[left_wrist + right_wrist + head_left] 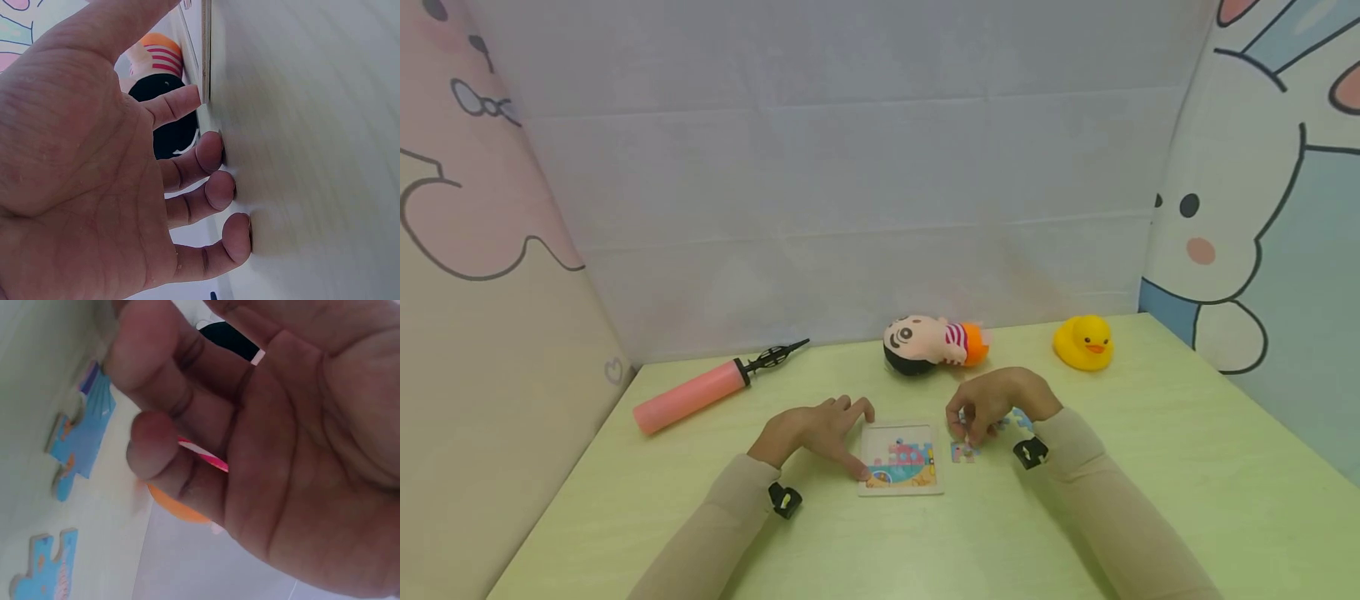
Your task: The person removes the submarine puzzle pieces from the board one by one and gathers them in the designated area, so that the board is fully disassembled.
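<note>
A shallow jigsaw puzzle tray (901,493), partly filled with a colourful picture, lies flat on the table. My left hand (822,429) is at its left side with fingers spread, the thumb on the lower left corner and the index finger by the upper left one. In the left wrist view that hand's other fingertips (237,239) rest on the tabletop. Just right of the tray, my right hand (992,402) bends its thumb and fingers down to pinch a puzzle piece (962,453). Its contact is hidden in the right wrist view, where loose blue pieces (84,434) lie beside the hand.
Along the back lie a pink hand pump (692,396) with a black nozzle, a doll (934,343) on its side, and a yellow rubber duck (1082,342). More puzzle pieces (1021,419) are partly behind the right wrist. A pale wall covering closes off the back.
</note>
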`<action>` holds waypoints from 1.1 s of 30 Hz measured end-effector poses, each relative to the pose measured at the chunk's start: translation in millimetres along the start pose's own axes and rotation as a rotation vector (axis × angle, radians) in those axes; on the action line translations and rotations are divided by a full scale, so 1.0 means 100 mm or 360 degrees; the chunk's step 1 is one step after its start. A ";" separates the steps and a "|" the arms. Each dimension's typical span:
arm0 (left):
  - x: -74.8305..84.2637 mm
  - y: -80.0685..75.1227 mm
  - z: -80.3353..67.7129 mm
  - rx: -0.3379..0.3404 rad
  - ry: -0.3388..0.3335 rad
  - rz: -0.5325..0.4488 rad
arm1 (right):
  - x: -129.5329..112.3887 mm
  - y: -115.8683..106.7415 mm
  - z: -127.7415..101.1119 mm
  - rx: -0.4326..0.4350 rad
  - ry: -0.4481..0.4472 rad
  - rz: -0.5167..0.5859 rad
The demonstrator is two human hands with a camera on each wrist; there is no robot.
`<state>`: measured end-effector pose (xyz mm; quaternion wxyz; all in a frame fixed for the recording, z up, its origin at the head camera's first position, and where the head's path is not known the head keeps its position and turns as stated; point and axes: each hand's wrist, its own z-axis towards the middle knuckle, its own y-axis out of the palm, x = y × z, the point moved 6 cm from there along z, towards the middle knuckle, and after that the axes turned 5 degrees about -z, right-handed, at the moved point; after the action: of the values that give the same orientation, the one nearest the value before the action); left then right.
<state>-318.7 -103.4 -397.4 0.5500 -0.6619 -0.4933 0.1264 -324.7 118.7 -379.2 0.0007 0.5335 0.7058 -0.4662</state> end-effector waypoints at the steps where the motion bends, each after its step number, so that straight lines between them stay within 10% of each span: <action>1: 0.00 0.00 0.00 0.0001 0.0003 0.0004 | 0.00 0.00 0.00 0.0005 -0.0001 -0.0015; 16: 0.00 -0.01 0.01 0.0014 -0.0003 0.0018 | -0.30 -0.01 0.15 0.0234 -0.0242 -0.0181; 33: 0.01 0.00 0.00 0.0000 -0.0019 0.0021 | -0.53 0.15 0.29 0.0320 -0.0130 -0.0262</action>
<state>-318.6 -102.4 -397.1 0.5463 -0.6643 -0.4922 0.1339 -304.8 59.6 -379.4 -0.0621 0.4517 0.6963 -0.5543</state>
